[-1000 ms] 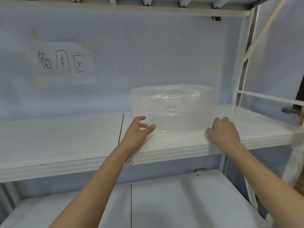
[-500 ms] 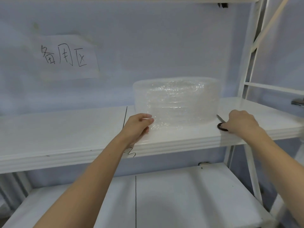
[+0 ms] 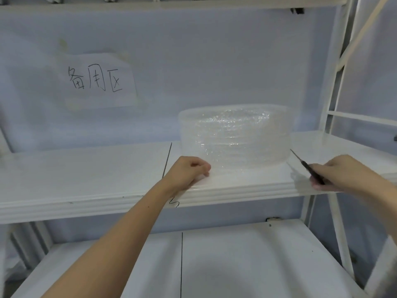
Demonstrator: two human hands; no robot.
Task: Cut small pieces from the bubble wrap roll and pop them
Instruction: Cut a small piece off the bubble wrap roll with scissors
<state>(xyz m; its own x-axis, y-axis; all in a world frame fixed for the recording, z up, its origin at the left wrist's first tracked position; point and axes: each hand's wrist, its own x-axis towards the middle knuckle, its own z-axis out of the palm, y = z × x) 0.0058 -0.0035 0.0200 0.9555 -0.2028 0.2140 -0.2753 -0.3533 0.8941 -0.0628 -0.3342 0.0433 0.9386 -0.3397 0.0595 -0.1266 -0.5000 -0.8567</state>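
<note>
Here, one bubble wrap roll [image 3: 235, 137] stood on the upper shelf [image 3: 86, 179], with the left hand [image 3: 187, 172] curled in a pinching grip on the loose sheet edge at the roll's base and the right hand [image 3: 341, 172] closed around the handles of one pair of scissors [image 3: 309, 168], blades pointing toward the roll. Judged from this, the step was best done by drawing the sheet taut and clear of the roll, then cutting close to the pinch.
</note>
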